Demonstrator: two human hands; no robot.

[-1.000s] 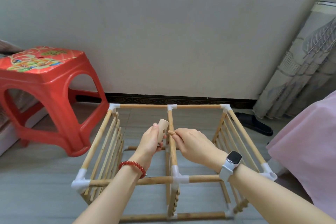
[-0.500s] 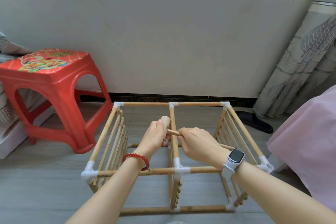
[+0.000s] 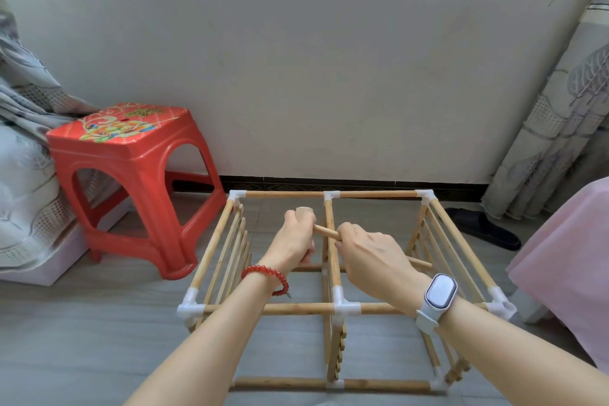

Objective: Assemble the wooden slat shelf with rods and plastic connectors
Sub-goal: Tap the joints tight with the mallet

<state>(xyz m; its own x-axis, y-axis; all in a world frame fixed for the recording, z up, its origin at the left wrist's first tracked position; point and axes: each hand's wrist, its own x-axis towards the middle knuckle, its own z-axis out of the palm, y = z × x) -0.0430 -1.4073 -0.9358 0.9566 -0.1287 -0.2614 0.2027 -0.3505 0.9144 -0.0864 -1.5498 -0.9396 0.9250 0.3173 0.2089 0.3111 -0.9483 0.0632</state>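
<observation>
Rod (image 3: 326, 232) pinched in right hand (image 3: 372, 254) grip, tip seemingly inside block (image 3: 304, 212) clasped by left hand (image 3: 293, 241).

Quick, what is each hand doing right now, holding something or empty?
Left hand: closed around a short wooden block.
Right hand: closed around a thin wooden rod whose tip meets the block.

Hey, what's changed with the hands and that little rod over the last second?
The right hand pushed the thin rod leftward until its tip met the wooden block gripped by the left hand; a second ago a small gap separated them. Both grips held throughout. The shelf frame and red stool stayed put on the floor.
</observation>
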